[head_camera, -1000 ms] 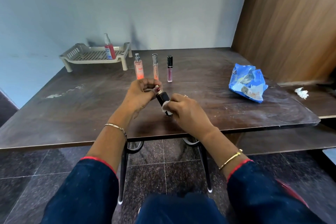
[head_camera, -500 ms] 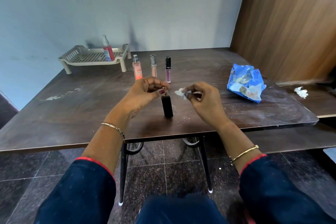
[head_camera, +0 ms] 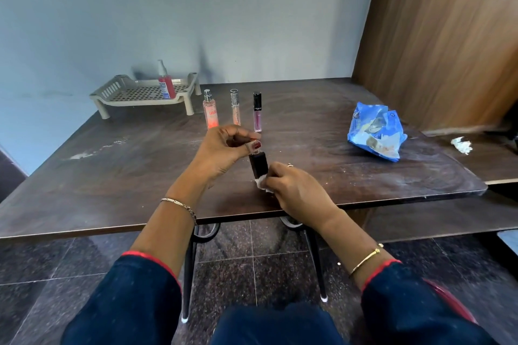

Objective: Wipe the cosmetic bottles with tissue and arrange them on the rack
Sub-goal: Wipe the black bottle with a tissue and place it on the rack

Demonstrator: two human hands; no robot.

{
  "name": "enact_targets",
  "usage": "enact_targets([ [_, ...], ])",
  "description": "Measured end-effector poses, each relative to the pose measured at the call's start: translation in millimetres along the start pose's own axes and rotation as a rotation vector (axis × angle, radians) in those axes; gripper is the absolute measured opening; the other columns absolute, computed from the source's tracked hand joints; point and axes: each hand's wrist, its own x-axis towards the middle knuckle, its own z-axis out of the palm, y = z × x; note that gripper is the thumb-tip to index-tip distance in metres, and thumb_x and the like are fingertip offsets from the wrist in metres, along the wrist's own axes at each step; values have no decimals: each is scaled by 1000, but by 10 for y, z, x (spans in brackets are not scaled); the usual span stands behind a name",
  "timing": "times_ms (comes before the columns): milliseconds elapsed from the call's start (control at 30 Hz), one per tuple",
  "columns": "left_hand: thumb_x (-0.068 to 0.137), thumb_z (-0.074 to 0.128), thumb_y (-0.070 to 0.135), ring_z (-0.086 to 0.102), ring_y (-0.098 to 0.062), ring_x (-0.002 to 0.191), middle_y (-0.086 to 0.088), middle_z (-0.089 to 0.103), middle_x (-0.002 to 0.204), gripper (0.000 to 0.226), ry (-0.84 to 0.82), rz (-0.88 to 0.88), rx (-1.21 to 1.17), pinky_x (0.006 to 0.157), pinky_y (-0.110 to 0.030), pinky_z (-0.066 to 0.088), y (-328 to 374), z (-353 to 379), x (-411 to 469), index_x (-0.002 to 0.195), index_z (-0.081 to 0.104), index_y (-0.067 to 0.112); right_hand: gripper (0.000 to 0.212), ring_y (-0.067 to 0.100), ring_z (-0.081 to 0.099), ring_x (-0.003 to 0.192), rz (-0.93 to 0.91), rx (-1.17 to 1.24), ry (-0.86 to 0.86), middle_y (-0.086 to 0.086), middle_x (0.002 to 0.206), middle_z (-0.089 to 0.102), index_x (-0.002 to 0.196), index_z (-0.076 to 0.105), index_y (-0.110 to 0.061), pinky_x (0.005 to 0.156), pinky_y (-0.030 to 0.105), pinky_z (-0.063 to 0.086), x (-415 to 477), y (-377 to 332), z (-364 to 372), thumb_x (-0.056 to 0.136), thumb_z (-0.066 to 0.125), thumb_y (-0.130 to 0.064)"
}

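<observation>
- Left hand (head_camera: 221, 154): fingers pinched on the cap end of the black bottle (head_camera: 259, 165), which tilts with its top to the left.
- Right hand (head_camera: 297, 190): fingers curled tight round a tissue (head_camera: 261, 185), pressed to the bottle's lower end.
- Change: half a second ago the right hand was off to the right, tissue lifted clear, bottle upright. Now the tissue is back on the glass and the bottle leans.
- Reading: a fresh wiping pass on the base. This bottle isn't finished or ready for the rack (head_camera: 140, 102).
- The hand hides whether the bottle's foot touches the table (head_camera: 112, 176); cannot tell.
- The rack sits far left at the wall and holds one red bottle (head_camera: 166, 84).
- Just beyond the hands, a row stands upright on the table: pink bottle (head_camera: 210, 112), clear tube (head_camera: 235, 109), purple tube (head_camera: 257, 113). Judged still to be wiped, so the task is early.
- Far right: blue pack (head_camera: 375, 131), with a crumpled wad (head_camera: 462, 145) past it.
</observation>
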Motion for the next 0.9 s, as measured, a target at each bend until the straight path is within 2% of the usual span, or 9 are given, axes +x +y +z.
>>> enact_targets([
  [100, 78, 72, 0, 65, -12, 83, 2, 72, 81, 18, -9, 6, 0, 83, -26, 54, -12, -32, -7, 85, 71, 16, 17, 30, 60, 73, 73, -34, 34, 6, 88, 59, 93, 71, -12, 52, 38, 50, -22, 83, -49, 80, 64, -4],
  [200, 80, 69, -2, 67, -9, 83, 5, 73, 80, 19, -17, -3, -43, 82, -22, 54, -43, -76, -22, 86, 71, 15, 21, 24, 60, 77, 225, 22, 169, 2, 88, 62, 91, 71, -16, 60, 35, 50, -2, 175, -124, 78, 65, -1],
  [300, 82, 65, -5, 68, -5, 81, 7, 74, 80, 19, -26, 3, -80, 75, -16, 53, -83, -103, -51, 90, 70, 11, 20, 11, 61, 81, 397, 265, 322, -3, 89, 66, 90, 71, -17, 72, 21, 48, 66, 195, -165, 81, 65, 0],
  [400, 83, 63, -5, 68, -6, 83, 4, 74, 83, 19, -25, 10, -119, 76, -17, 53, -118, -116, -66, 92, 70, 11, 17, 1, 62, 80, 568, 555, 436, -8, 87, 68, 88, 67, -19, 71, 13, 48, 178, 92, -164, 85, 63, -3],
  [533, 84, 62, -4, 66, -8, 84, 0, 73, 85, 16, -19, 25, -136, 74, -17, 52, -150, -115, -68, 96, 69, 5, 15, -1, 61, 77, 564, 691, 421, -6, 86, 68, 88, 66, -20, 66, 5, 44, 322, -128, -99, 86, 64, -5],
  [600, 85, 62, -4, 65, -10, 87, -3, 72, 89, 15, -11, 33, -129, 77, -19, 53, -166, -111, -61, 96, 69, 3, 13, 2, 61, 79, 513, 633, 371, -6, 87, 65, 89, 68, -21, 66, 11, 48, 339, -206, -14, 84, 67, -9],
  [667, 85, 62, -4, 64, -11, 87, -4, 71, 89, 14, 3, 28, -133, 79, -20, 53, -178, -108, -57, 96, 69, 2, 8, 9, 60, 77, 479, 517, 368, -5, 84, 61, 84, 70, -17, 66, 28, 54, 307, -225, 108, 81, 70, -10],
  [733, 85, 62, -4, 65, -12, 86, -3, 72, 86, 14, 14, 18, -152, 78, -20, 54, -191, -115, -52, 95, 69, 3, 5, 13, 59, 72, 494, 433, 362, -3, 79, 59, 76, 68, -13, 63, 38, 53, 227, -195, 204, 78, 73, -11],
  [900, 84, 62, -5, 66, -12, 88, -5, 72, 90, 16, -11, 30, -131, 83, -21, 54, -158, -102, -26, 95, 69, 4, 5, 11, 64, 73, 561, 427, 239, -3, 78, 67, 75, 73, -14, 69, 38, 55, 108, -163, 214, 74, 76, -10],
])
